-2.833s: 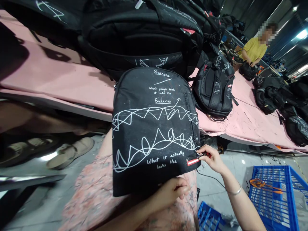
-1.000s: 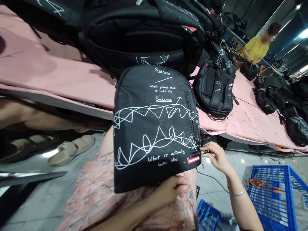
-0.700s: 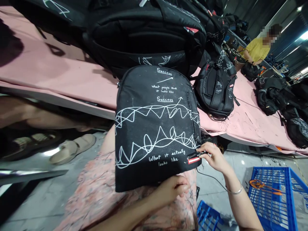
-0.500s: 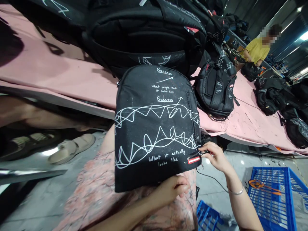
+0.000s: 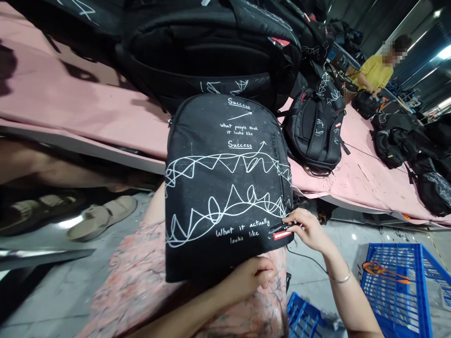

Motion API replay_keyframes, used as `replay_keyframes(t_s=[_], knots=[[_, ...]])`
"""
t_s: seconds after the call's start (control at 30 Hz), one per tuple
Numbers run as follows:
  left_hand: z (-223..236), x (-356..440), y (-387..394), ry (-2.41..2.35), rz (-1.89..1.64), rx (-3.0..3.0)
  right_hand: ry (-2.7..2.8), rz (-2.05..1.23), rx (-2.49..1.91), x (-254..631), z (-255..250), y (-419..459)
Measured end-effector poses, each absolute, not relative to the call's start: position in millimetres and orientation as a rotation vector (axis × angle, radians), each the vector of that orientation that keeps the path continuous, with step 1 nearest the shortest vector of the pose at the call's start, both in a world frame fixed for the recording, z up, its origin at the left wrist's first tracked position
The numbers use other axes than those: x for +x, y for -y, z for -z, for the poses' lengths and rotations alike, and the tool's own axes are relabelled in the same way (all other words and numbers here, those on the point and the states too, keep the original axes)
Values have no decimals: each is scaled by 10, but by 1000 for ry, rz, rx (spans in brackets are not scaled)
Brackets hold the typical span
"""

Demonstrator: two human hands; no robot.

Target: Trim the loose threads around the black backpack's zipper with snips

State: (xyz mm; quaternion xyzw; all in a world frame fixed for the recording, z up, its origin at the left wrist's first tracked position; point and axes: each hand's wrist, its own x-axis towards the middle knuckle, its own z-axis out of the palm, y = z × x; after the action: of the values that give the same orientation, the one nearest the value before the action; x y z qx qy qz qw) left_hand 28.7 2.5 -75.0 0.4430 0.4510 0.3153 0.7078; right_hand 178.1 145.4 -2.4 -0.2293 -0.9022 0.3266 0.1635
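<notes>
A black backpack (image 5: 197, 188) with white zigzag drawings and lettering stands on my lap, its printed face toward me and tilted back. At its lower right corner is a small red label (image 5: 282, 235). My right hand (image 5: 306, 229) pinches small dark thread snips (image 5: 276, 228), their thin blades lying against the fabric just above that label. Below the backpack's bottom edge, my left hand (image 5: 259, 274) rests with its fingers curled in, and nothing shows in them.
Behind the backpack, a pink-covered table (image 5: 105, 119) carries a large black bag (image 5: 214, 51) and a smaller backpack (image 5: 315, 134). A blue crate (image 5: 394, 300) with orange-handled scissors (image 5: 385, 272) stands at right on the floor. A person in yellow (image 5: 375, 72) works farther back.
My right hand has moved slightly left, bringing the snips over the fabric by the red label. The backpack has shifted a little left in view; my left hand stays put.
</notes>
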Motion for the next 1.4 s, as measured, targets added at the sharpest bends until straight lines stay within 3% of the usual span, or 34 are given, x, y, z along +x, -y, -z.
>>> replay_keyframes(t_s=[1.4], knots=[[710,275,-25,-1013,-675,988,2645,-952,-600,1785,-12,-1533]])
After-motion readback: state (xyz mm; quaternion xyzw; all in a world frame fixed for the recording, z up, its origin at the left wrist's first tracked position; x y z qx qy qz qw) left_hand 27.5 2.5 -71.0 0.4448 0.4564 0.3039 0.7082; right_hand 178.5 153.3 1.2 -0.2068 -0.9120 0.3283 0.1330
